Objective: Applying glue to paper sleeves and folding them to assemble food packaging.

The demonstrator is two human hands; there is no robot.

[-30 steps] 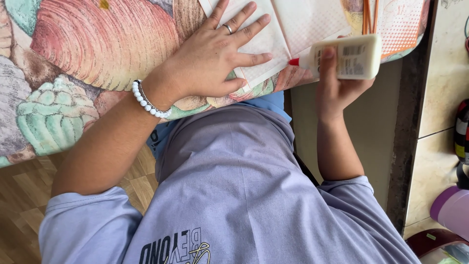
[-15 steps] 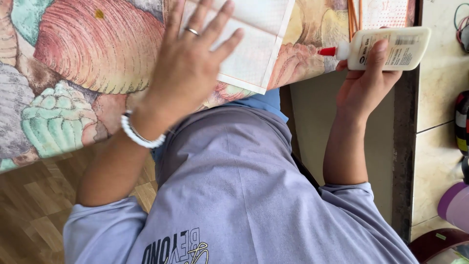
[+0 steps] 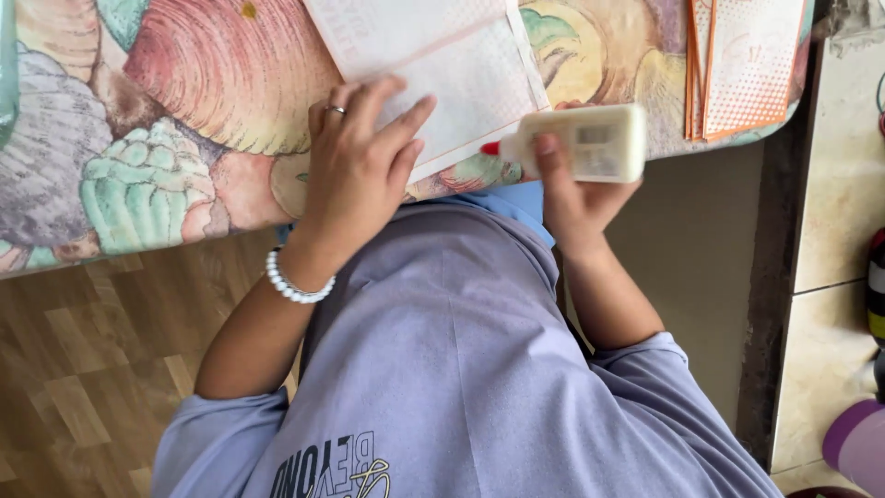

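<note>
My left hand (image 3: 355, 171), with a ring and a white bead bracelet, rests fingers apart on the near edge of a white dotted paper sheet (image 3: 461, 74) that has a thin pink border. My right hand (image 3: 572, 189) grips a cream glue bottle (image 3: 581, 143) lying sideways, its red tip touching the sheet's right corner. Both lie on a table covered by a seashell-patterned cloth (image 3: 166, 157).
A stack of orange-edged dotted papers (image 3: 747, 60) sits at the table's far right. Wooden floor (image 3: 83, 369) shows below left, a tiled ledge (image 3: 839, 212) on the right. My lilac shirt (image 3: 461, 369) fills the lower middle.
The glue bottle has moved left, from off the table's right side to the sheet's corner. My left hand has drawn back to the sheet's near edge.
</note>
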